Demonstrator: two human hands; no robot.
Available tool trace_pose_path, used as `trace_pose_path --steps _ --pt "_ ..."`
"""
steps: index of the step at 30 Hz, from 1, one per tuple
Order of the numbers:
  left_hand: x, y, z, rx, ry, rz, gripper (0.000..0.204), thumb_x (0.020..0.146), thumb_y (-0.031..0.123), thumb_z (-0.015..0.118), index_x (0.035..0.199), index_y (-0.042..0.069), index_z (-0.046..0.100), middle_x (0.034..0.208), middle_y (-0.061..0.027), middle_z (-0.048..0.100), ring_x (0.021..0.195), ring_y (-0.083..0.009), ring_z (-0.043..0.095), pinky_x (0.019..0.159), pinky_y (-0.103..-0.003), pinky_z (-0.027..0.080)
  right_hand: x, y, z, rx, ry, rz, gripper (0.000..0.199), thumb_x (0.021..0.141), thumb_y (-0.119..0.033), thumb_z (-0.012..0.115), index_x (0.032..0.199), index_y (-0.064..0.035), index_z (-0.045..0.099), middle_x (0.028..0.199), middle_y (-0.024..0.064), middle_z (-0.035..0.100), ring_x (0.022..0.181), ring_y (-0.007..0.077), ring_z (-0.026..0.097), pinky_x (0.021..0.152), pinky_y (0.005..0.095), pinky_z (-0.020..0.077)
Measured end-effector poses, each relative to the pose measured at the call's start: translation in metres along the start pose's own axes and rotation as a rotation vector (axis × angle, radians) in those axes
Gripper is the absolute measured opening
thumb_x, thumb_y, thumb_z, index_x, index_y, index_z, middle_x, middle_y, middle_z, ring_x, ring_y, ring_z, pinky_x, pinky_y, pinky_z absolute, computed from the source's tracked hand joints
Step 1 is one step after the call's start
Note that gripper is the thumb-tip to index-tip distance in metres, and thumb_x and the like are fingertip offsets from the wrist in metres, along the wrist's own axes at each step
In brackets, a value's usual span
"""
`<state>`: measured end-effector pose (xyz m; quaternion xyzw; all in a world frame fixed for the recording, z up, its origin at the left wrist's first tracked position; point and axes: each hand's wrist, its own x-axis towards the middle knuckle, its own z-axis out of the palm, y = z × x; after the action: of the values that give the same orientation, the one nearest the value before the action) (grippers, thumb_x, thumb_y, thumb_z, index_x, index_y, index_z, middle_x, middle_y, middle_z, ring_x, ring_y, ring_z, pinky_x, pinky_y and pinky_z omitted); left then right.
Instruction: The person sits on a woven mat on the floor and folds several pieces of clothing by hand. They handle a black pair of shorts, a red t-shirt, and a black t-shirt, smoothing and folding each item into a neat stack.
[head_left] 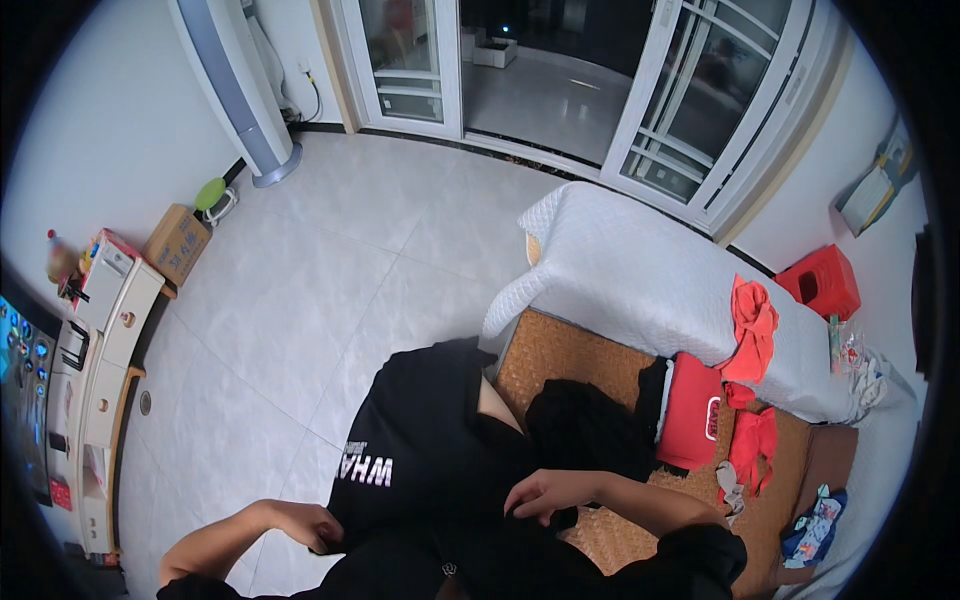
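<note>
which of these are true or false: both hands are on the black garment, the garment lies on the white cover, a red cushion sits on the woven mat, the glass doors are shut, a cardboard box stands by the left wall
1. Both hands are on the black garment: true, the left hand grips its lower edge and the right hand rests on it.
2. The garment lies on the white cover: false, it is held up over the floor and the edge of the woven mat.
3. A red cushion sits on the mat: true.
4. The glass doors are shut: false, a gap stands open between them.
5. A cardboard box stands by the left wall: true.
</note>
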<state>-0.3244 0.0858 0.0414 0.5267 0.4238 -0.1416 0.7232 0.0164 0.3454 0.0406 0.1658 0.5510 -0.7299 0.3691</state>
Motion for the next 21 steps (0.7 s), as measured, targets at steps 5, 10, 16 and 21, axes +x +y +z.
trace_pose_path --steps 5,10,16,21 --pt "0.042 -0.02 -0.017 -0.296 -0.425 0.071 0.018 0.077 0.015 0.063 0.085 -0.001 0.059 0.074 -0.0022 0.055 0.07 -0.0113 0.049 0.064 -0.027 0.042 0.035 -0.003 -0.034 0.059 -0.022 0.086 0.023 0.09 -0.022 0.051 0.104 -0.0052 0.058 0.094 0.0081 0.06 0.072 0.0119 0.06 0.066 0.025 0.0516" --pt "0.12 0.003 -0.144 -0.52 0.785 0.303 0.008 0.081 0.004 0.054 0.088 0.001 0.057 0.071 -0.0047 0.059 0.061 -0.0126 0.055 0.059 -0.024 0.047 0.12 0.038 -0.157 0.661 0.887 -0.25 0.019 0.088 -0.008 0.051 0.103 0.0028 0.055 0.094 0.0155 0.059 0.083 0.0229 0.062 0.075 0.0341 0.0549" --pt "0.208 0.075 -0.265 -0.082 1.407 0.035 0.018 0.078 0.022 0.064 0.083 0.004 0.063 0.078 -0.012 0.065 0.073 -0.0268 0.063 0.066 -0.035 0.05 0.199 0.057 -0.241 1.095 0.914 -0.192 0.017 0.087 -0.016 0.054 0.101 -0.0056 0.055 0.092 0.0099 0.059 0.091 0.0228 0.057 0.072 0.0362 0.0506" --pt "0.251 0.086 -0.31 0.19 1.254 -0.327 0.034 0.07 0.031 0.068 0.088 0.002 0.063 0.084 -0.0169 0.064 0.086 -0.0327 0.062 0.077 -0.038 0.05 0.204 0.059 -0.266 1.132 0.702 -0.296 0.015 0.083 -0.009 0.055 0.097 -0.011 0.055 0.086 0.0022 0.056 0.071 0.0141 0.054 0.061 0.0277 0.0455"
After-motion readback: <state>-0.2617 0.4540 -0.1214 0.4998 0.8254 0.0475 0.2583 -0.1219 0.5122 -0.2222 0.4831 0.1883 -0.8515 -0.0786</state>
